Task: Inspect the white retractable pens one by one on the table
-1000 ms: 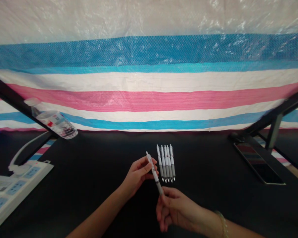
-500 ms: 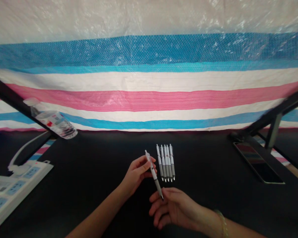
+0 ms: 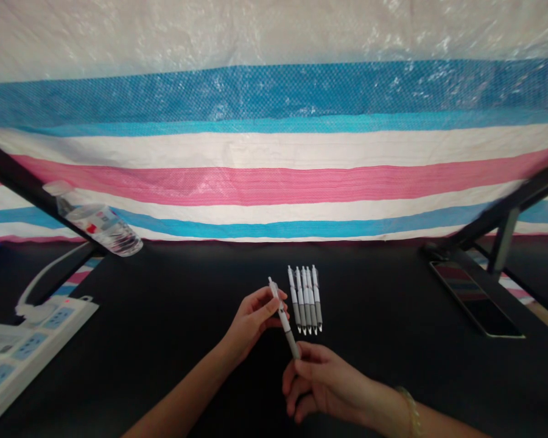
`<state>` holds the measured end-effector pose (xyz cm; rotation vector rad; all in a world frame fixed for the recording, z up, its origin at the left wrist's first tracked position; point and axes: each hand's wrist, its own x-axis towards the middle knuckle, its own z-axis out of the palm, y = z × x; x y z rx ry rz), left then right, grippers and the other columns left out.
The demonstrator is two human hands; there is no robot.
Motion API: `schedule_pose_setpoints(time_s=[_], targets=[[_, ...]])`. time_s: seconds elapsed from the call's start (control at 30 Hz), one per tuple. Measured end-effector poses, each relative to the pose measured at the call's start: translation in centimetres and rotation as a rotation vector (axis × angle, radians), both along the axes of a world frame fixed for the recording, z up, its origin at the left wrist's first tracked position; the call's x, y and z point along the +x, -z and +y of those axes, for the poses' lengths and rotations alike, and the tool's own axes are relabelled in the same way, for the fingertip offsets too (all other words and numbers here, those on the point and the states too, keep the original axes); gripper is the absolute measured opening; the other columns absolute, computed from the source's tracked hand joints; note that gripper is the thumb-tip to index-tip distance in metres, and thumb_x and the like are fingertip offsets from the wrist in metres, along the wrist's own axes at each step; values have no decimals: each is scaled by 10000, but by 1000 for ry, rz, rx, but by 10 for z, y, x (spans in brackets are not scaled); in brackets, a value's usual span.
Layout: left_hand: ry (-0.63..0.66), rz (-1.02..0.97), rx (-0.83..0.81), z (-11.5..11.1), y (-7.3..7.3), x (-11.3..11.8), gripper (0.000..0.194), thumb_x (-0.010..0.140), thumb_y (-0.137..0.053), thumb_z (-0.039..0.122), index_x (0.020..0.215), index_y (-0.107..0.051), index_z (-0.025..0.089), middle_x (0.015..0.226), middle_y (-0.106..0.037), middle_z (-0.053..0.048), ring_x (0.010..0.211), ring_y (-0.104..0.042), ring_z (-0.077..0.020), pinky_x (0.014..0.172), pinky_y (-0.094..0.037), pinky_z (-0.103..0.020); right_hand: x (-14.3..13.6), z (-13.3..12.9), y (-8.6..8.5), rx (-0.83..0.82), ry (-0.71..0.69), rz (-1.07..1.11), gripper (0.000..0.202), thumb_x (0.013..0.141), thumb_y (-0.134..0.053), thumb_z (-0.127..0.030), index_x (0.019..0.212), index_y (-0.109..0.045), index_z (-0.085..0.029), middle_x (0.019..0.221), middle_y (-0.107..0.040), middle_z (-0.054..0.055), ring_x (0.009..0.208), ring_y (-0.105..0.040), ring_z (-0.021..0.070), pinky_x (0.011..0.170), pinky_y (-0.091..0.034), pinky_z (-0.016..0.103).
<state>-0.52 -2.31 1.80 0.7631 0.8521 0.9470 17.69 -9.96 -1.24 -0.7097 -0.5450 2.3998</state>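
Observation:
A white pen with a grey grip (image 3: 283, 316) is held slanted above the black table (image 3: 173, 316). My left hand (image 3: 252, 319) pinches its upper white barrel. My right hand (image 3: 317, 380) has its fingertips closed on the pen's lower grey tip end. Just to the right of the held pen, a row of several matching white and grey pens (image 3: 305, 299) lies side by side on the table, tips pointing toward me.
A clear water bottle (image 3: 95, 220) lies at the back left. A white power strip (image 3: 22, 347) sits at the left edge. A phone (image 3: 477, 299) lies at the right beside black stand legs (image 3: 502, 237). A striped tarp (image 3: 274, 152) hangs behind the table.
My right hand opened half a second ago with the pen tip over its fingers, then closed on the tip again. The left hand has kept its hold and barely moved.

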Motion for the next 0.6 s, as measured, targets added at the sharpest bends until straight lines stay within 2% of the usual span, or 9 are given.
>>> schedule_pose_setpoints(time_s=[0.07, 0.23, 0.33, 0.5, 0.6], targets=[[4, -1, 0, 0, 0, 1, 307, 762, -841, 384, 918, -739, 140, 798, -675, -51, 724, -660, -169, 654, -565, -278, -1, -1, 3, 28, 9, -8, 339, 837, -783, -399, 876, -557, -149, 819, -707, 57, 669, -699, 184, 629, -503, 300], [16, -13, 6, -1, 2, 1, 314, 763, -839, 380, 935, -740, 137, 796, -672, -54, 719, -657, -168, 667, -567, -289, -1, -1, 7, -2, 6, -7, 400, 818, -790, -470, 796, -593, -122, 722, -656, 45, 623, -638, 147, 604, -471, 275], [20, -22, 32, -2, 3, 1, 286, 782, -824, 371, 928, -735, 142, 793, -670, -52, 720, -653, -169, 664, -561, -288, 0, 0, 8, 1, 2, -5, 411, 784, -821, -460, 758, -605, -111, 693, -649, 47, 574, -610, 131, 562, -438, 255], [0, -20, 64, -3, 2, 3, 289, 789, -814, 375, 922, -721, 135, 786, -666, -48, 714, -644, -162, 669, -548, -281, 0, 0, 7, -16, 12, 8, 391, 805, -805, -449, 780, -627, -102, 701, -660, 58, 602, -630, 148, 589, -452, 273], [-45, 42, 94, -4, -1, 4, 441, 801, -803, 371, 1161, -671, 151, 822, -673, -45, 734, -644, -165, 678, -552, -285, 2, 2, 0, -45, -4, 13, 381, 851, -755, -450, 896, -675, -80, 818, -713, 109, 714, -685, 182, 683, -486, 308]])
